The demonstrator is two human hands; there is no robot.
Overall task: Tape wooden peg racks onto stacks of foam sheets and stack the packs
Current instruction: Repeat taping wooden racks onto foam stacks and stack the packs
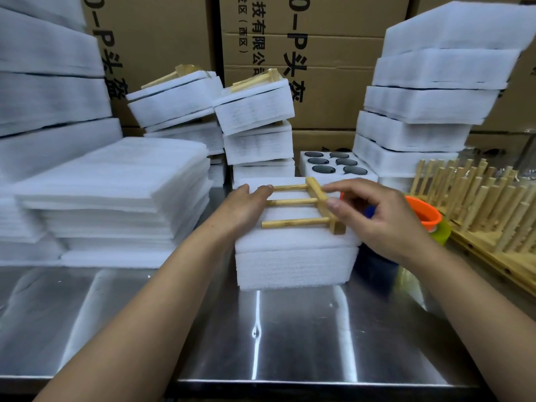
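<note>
A wooden peg rack with three pegs lies flat on top of a white foam sheet stack in the middle of the steel table. My left hand rests flat on the stack's left side, fingers touching the peg tips. My right hand pinches the rack's base bar between thumb and fingers. Finished packs with racks on top are piled behind.
Loose foam sheets are piled at the left, with tall foam stacks at the back right. More peg racks stand at the right beside an orange tape roll. A foam tray with round holes sits behind. Cardboard boxes form the backdrop.
</note>
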